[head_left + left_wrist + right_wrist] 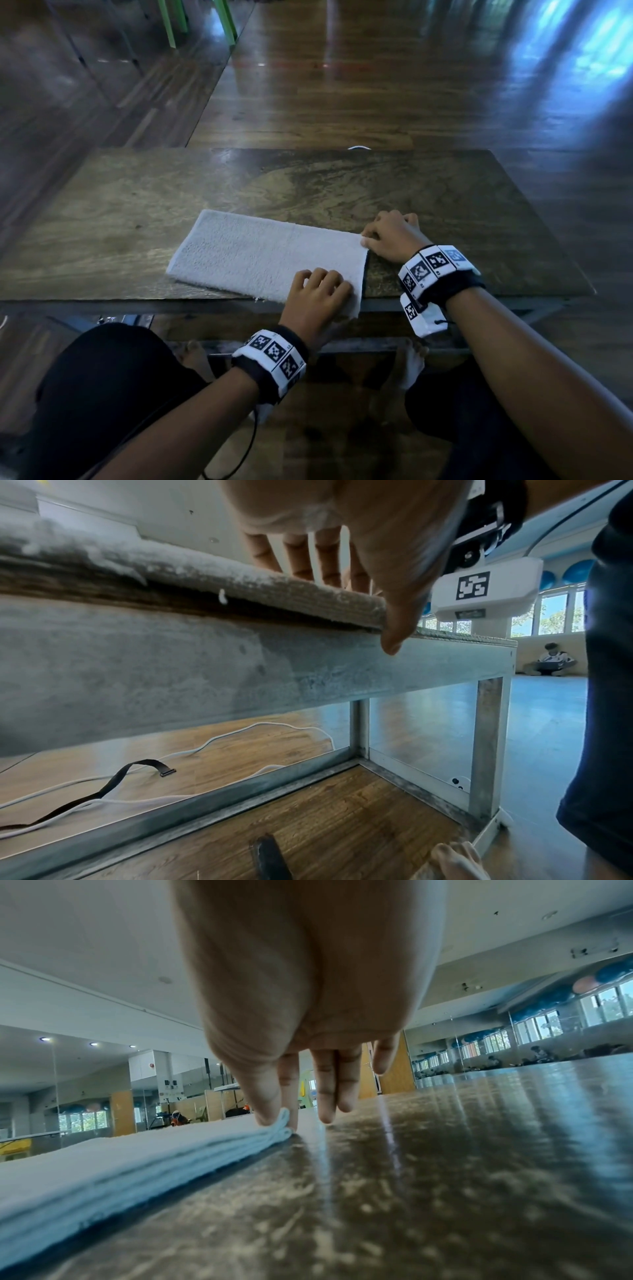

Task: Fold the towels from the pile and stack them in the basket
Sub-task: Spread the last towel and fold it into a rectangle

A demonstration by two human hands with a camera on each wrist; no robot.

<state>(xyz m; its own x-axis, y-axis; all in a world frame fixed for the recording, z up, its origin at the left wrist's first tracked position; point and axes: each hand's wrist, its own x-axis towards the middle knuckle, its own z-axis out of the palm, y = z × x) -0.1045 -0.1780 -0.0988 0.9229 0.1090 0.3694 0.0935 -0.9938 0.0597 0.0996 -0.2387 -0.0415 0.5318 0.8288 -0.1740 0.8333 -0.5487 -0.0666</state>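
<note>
Head view: white towel point(270, 255), folded into a long strip, lies flat on the dark wooden table point(137, 219), w/ its near right corner hanging over the front edge. Left hand point(317, 298) sits on that near right corner, fingers on top; left wrist view adds what the head cam hides: thumb point(399, 620) goes down over the towel edge point(274, 588) and the table's front rail, so the hand clamps the corner between fingers & thumb. Right hand point(392, 236) is at the far right corner; right wrist view shows thumb and index pinching the stacked layers point(274, 1131) at the corner, other fingers straight, tips near the tabletop. That view also shows approx. four layers in the fold, not visible from above. Under the table, only in left wrist view: white cable point(240, 731) and black strap point(113, 780) on the floor.
</note>
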